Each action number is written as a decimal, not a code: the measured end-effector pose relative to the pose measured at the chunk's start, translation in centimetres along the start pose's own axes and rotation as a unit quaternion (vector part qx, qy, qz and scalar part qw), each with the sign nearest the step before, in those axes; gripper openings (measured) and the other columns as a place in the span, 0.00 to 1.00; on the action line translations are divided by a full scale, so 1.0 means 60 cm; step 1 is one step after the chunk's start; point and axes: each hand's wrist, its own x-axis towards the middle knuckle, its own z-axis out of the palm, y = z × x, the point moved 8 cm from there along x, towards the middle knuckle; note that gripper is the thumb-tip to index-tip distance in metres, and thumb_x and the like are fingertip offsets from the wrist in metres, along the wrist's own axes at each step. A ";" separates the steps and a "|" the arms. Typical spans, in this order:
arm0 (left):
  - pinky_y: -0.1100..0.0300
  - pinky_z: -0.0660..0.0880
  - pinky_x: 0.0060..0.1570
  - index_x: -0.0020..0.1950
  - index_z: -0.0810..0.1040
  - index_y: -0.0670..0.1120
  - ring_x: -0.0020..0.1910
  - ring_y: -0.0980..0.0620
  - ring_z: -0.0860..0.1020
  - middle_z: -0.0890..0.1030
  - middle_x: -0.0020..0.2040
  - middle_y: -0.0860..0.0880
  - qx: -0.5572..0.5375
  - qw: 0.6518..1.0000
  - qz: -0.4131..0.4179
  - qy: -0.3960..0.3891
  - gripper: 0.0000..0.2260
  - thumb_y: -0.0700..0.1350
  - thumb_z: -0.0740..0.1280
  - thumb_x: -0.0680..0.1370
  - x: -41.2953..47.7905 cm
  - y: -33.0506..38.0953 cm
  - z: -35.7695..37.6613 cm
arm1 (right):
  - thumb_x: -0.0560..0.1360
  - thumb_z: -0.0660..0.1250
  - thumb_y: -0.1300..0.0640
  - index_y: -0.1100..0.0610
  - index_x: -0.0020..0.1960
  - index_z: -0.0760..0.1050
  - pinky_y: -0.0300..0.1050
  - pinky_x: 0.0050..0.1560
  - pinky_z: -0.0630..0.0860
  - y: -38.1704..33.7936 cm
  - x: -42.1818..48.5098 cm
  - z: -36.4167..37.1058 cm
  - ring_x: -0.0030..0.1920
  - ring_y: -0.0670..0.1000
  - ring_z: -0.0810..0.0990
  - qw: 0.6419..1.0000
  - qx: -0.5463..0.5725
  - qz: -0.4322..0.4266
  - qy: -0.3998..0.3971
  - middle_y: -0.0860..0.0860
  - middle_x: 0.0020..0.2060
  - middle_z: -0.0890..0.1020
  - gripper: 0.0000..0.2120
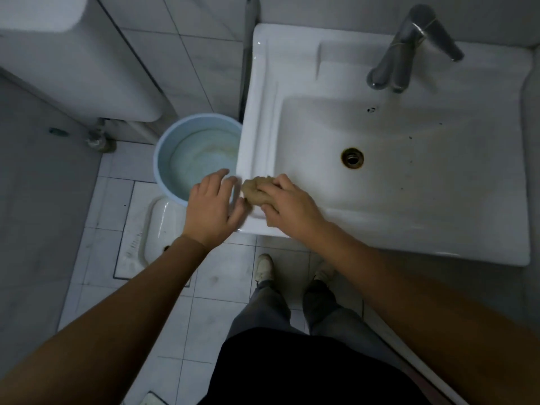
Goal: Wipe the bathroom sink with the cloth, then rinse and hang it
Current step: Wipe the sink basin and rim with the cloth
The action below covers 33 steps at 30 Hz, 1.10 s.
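Observation:
A white rectangular sink (292,68) fills the upper right, with a round drain (352,158) in its basin and a chrome faucet (409,48) at the back. My right hand (289,209) grips a bunched tan cloth (254,190) on the sink's front left corner rim. Just left of that corner is my left hand (211,209), fingers spread and relaxed, its fingertips at the sink's edge beside the cloth.
A light blue bucket (175,147) holding water stands on the tiled floor left of the sink. A squat toilet pan (155,226) lies in the floor below it. A white cistern (73,54) hangs at upper left. My feet (264,267) stand before the sink.

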 end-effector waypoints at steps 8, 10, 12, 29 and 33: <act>0.47 0.70 0.60 0.67 0.75 0.42 0.65 0.40 0.74 0.75 0.69 0.40 -0.011 0.999 0.048 -0.001 0.21 0.54 0.63 0.80 0.045 0.019 0.017 | 0.77 0.65 0.54 0.49 0.73 0.70 0.51 0.47 0.79 0.057 0.152 -0.066 0.50 0.56 0.78 0.995 -0.016 0.048 0.089 0.54 0.55 0.72 0.24; 0.47 0.70 0.60 0.67 0.76 0.42 0.66 0.41 0.74 0.75 0.70 0.40 -0.013 0.996 0.085 0.009 0.21 0.54 0.62 0.80 0.061 0.039 0.023 | 0.77 0.65 0.54 0.49 0.73 0.70 0.51 0.47 0.78 0.074 0.200 -0.092 0.51 0.57 0.77 0.992 -0.035 0.058 0.106 0.56 0.55 0.73 0.24; 0.46 0.70 0.63 0.66 0.77 0.42 0.67 0.41 0.74 0.75 0.70 0.40 -0.018 0.993 0.112 0.015 0.21 0.54 0.62 0.80 0.076 0.058 0.033 | 0.77 0.64 0.54 0.50 0.73 0.70 0.52 0.48 0.77 0.093 0.246 -0.118 0.53 0.58 0.76 0.989 -0.057 0.075 0.116 0.57 0.56 0.73 0.24; 0.44 0.63 0.73 0.64 0.79 0.44 0.75 0.43 0.69 0.72 0.75 0.43 -0.016 0.994 0.111 -0.001 0.18 0.52 0.65 0.78 0.097 0.068 0.065 | 0.80 0.63 0.49 0.52 0.72 0.69 0.55 0.55 0.78 0.286 0.245 -0.274 0.57 0.62 0.78 0.928 -0.174 0.272 0.185 0.61 0.66 0.71 0.21; 0.43 0.64 0.72 0.63 0.80 0.44 0.75 0.44 0.70 0.73 0.74 0.42 -0.011 0.994 0.113 0.010 0.18 0.51 0.66 0.77 0.096 0.069 0.064 | 0.81 0.62 0.51 0.54 0.71 0.69 0.56 0.56 0.77 0.284 0.275 -0.274 0.62 0.63 0.75 0.928 -0.152 0.287 0.183 0.62 0.69 0.68 0.20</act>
